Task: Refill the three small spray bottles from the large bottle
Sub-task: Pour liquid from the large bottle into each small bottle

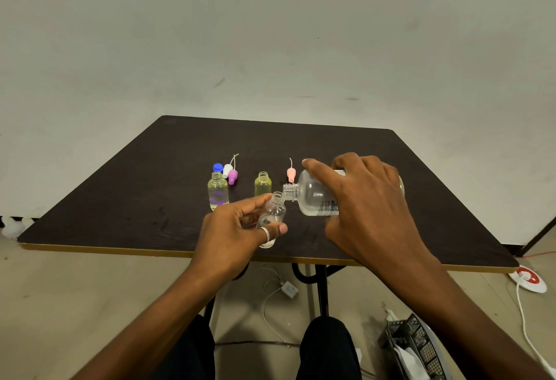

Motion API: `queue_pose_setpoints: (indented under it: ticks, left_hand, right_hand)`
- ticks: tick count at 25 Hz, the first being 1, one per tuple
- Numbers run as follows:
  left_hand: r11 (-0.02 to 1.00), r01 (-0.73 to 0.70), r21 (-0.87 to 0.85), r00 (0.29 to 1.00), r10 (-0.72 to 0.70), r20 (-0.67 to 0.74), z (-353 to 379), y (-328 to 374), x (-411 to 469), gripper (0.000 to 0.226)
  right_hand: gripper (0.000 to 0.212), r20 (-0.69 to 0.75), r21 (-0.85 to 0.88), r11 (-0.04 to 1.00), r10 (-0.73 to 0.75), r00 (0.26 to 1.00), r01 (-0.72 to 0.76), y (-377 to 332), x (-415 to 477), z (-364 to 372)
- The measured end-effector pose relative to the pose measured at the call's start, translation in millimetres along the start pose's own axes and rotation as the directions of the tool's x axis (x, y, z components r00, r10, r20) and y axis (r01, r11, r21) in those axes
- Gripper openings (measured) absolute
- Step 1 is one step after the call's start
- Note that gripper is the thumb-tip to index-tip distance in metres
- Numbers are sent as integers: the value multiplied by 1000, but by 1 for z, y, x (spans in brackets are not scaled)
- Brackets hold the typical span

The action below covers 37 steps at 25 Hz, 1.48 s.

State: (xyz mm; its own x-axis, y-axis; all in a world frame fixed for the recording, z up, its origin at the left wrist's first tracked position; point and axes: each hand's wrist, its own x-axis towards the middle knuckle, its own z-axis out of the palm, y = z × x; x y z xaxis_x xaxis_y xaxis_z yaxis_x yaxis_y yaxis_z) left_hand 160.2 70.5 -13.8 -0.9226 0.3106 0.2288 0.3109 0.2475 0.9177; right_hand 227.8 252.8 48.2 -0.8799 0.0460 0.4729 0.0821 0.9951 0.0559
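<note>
Plainly, the left hand (237, 229) pinches the small clear bottle (273, 214) round its lower body, thumb in front and fingers curled behind, holding it tilted above the near edge of the table (150, 184) with its open mouth leaning to the right. The right hand (370, 199) wraps over the large bottle (313, 196) from above, fingers curled round its body, and has it tipped on its side so that its threaded neck sits just beside the small mouth; whether the two touch I cannot tell. Both look like thin clear plastic: light, a little squashy, likely slippery if wet. So the hold belongs on the middle of the body and should be gentle — a hard squeeze could push liquid out. How much the large one holds I cannot tell. Farther back, toward the table's middle, a second small bottle (217, 190) and a third small bottle (262, 184) stand upright and open, yellowish inside — a pink spray top (290, 174), a purple spray top (232, 175), a white spray top (227, 168) and a blue cap (217, 167) lie just behind them.
</note>
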Motion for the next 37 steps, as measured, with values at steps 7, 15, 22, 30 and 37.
queue_pose_setpoints:
  ticks: [7,15,22,30,37]
  left_hand:
    - [1000,-2,-9,1000,2,9,0,0,0,62]
    - [1000,-2,-18,1000,2,4,0,0,0,62]
    - [1000,-11,-17,1000,11,4,0,0,0,61]
    - [1000,-8,-12,1000,8,10,0,0,0,61]
    - [1000,-8,-24,1000,8,17,0,-1,0,60]
  right_hand:
    - [89,7,17,1000,7,1000,-7,0,1,1]
    - [88,-6,1,1000,-1,1000,1,0,0,0]
    - [89,-4,9,1000,-1,1000,1,0,0,0]
    - [90,-6,8,1000,6,1000,-6,0,0,2]
    - [89,1,3,1000,1,1000,-1,-1,0,0]
